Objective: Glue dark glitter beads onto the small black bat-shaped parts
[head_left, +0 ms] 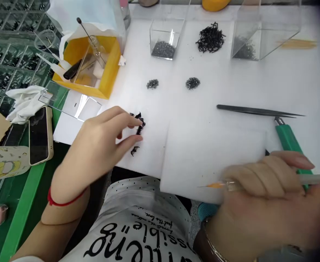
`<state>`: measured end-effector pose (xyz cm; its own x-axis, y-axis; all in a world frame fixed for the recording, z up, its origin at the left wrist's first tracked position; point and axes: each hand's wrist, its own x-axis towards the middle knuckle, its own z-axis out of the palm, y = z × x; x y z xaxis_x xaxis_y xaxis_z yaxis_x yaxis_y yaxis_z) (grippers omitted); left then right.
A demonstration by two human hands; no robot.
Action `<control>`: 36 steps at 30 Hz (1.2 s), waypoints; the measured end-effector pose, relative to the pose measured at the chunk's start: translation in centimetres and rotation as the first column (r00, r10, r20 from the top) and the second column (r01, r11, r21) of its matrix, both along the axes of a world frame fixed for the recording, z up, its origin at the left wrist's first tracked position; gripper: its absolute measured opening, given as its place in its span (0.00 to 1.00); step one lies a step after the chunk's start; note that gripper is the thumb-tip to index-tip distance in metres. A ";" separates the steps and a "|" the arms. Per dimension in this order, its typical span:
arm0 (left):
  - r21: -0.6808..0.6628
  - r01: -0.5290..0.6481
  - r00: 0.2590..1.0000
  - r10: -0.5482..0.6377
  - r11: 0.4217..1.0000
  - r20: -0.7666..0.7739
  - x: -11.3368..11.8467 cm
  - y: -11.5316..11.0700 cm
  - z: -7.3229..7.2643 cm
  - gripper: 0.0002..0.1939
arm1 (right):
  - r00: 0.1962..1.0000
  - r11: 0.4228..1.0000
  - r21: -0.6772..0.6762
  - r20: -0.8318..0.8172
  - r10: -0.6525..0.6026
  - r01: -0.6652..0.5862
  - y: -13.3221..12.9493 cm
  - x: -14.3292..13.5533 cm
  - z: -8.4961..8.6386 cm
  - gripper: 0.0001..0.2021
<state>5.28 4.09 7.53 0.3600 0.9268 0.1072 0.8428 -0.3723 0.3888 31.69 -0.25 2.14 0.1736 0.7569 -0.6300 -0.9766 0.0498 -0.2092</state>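
Left hand (97,143) angled inward, thumb and finger pinching small black piece (139,129) at white surface (181,100). Right hand (266,203) curled around fine-tipped brush (217,185).

The left hand (98,147) touches small black bits (139,130). The right hand (266,203) holds a pointed tool (216,185). Tweezers (247,109) lie farther away.

Right hand (266,207) blurred, green-handled tool (290,140) partly hidden behind it — black piece (139,130) partly behind left fingertips (137,138)
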 end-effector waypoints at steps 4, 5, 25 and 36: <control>-0.074 -0.218 0.975 0.221 0.973 0.038 -2.1 -0.7 -0.9 0.11 | 0.924 0.965 0.191 0.371 0.098 -0.179 0.7 -0.4 0.3 0.16; -0.080 -0.253 0.965 0.258 0.964 0.054 -2.3 -1.2 -1.2 0.10 | 0.907 0.958 0.194 0.403 0.119 -0.212 0.9 -0.4 0.3 0.16; -0.073 0.281 0.958 -0.275 0.957 0.084 7.0 -3.3 -2.2 0.08 | 0.964 0.814 0.544 -0.255 -0.069 0.202 -0.4 -0.8 1.7 0.13; -0.314 0.479 0.872 -0.405 0.819 0.274 4.9 -0.5 -1.7 0.05 | 0.999 0.780 0.626 0.039 -0.030 -0.001 0.4 -0.5 0.1 0.14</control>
